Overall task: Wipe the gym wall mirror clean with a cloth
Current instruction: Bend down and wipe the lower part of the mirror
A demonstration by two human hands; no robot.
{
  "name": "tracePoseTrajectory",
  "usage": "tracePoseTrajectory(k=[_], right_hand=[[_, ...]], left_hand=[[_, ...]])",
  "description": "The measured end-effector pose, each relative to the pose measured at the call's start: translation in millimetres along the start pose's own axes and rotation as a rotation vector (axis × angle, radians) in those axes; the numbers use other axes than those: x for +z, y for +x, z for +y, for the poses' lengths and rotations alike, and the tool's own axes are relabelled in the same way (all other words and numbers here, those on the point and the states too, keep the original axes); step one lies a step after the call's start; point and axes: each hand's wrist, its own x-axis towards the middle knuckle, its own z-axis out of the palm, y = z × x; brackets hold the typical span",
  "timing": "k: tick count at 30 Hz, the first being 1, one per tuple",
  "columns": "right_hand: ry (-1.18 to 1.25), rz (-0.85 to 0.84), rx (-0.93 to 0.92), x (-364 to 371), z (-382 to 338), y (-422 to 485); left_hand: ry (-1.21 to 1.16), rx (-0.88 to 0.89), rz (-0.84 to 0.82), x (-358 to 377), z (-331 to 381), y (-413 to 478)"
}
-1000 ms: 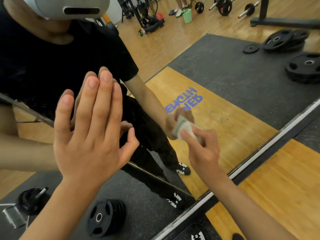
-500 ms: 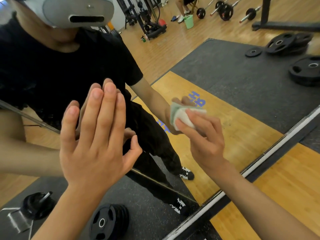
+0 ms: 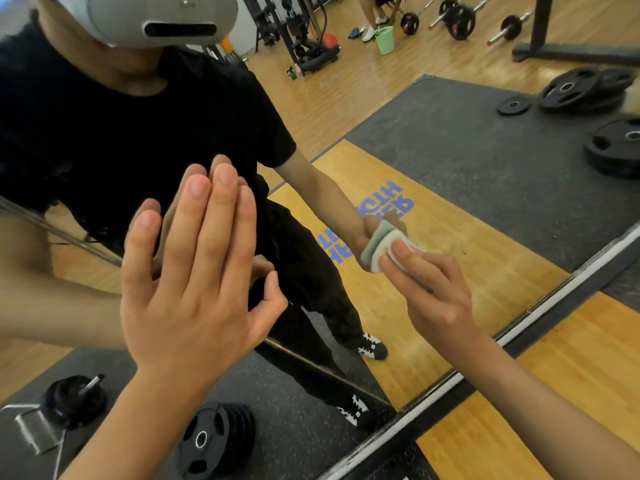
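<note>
Your right hand (image 3: 436, 292) pinches a folded cloth (image 3: 382, 245), fingers curled round it with one fingertip on top, and holds it against the mirror (image 3: 485, 174), low on the glass and near the frame (image 3: 519, 332). The cloth is pale, white with a greenish layer, and meets its own reflection at the glass. Your left hand (image 3: 194, 289) lies flat on the mirror well to the left, fingers straight and close together, thumb out, holding nothing. The frame runs diagonally under your right wrist, with wooden floor (image 3: 571, 375) below it. Reflected in the glass are plates (image 3: 214, 441) on a dark mat (image 3: 467, 150), blue lettering (image 3: 398, 202) on a wooden platform (image 3: 485, 258) and a green bucket (image 3: 385, 39) far back
</note>
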Motion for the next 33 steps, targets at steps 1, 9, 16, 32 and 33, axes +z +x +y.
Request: tracePoseTrajectory(k=[1, 9, 16, 32, 33], right_hand=[[0.011, 0.033, 0.0, 1, -4, 9], [0.013, 0.244, 0.01, 22, -34, 61], [-0.054, 0.042, 0.101, 4, -26, 27], [0.15, 0.087, 0.122, 9, -55, 81], [0.19, 0.119, 0.08, 12, -57, 100]], left_hand=[[-0.001, -0.002, -0.001, 0, 0, 0], [-0.033, -0.004, 0.002, -1, 1, 2], [-0.01, 0.003, 0.014, 1, 2, 2], [0.132, 0.011, 0.029, -1, -3, 5], [0.143, 0.006, 0.029, -2, -3, 5]])
